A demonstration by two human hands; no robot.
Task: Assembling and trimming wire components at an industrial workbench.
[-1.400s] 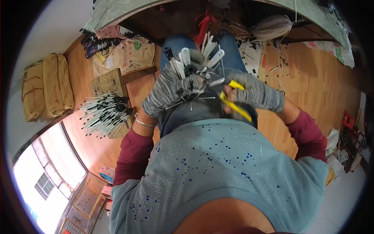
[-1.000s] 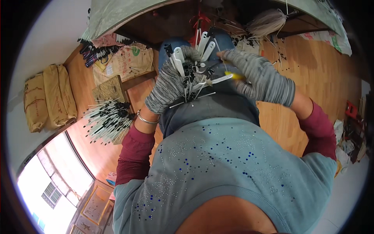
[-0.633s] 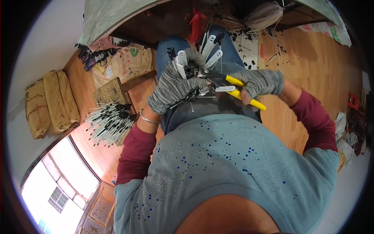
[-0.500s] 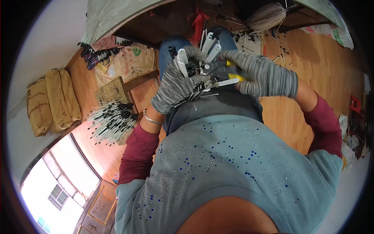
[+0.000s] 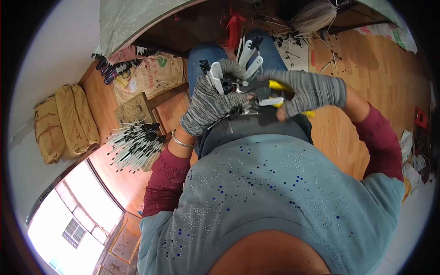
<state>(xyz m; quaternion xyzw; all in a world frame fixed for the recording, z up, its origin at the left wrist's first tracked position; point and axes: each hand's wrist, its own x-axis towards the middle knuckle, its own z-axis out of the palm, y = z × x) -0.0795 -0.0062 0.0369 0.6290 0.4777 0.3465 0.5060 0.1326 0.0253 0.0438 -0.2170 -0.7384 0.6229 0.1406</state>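
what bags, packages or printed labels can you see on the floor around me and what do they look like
Two tan sacks: far left by the wall, side by side, stuffed, faint dark print.
Brown paper sack: flat on the floor left of the knees, green and red print.
Printed sheet: upper right floor edge, pale with coloured marks.

We see a wooden floor (image 5: 366, 68) from above. At the left, two tan stuffed sacks (image 5: 64, 121) lie side by side against a pale wall (image 5: 50, 50). Near them a heap of thin black-and-white rods (image 5: 135, 146) spreads across the boards, just beside a small woven block (image 5: 134, 108). Flattened brown paper bags (image 5: 153, 75) lie further up, with a cluster of dark tools (image 5: 112, 71) at their edge. A pale fibrous bundle (image 5: 311, 16) sits at the top, and loose sticks (image 5: 330, 59) scatter near it. A bright window (image 5: 68, 220) fills the lower left.
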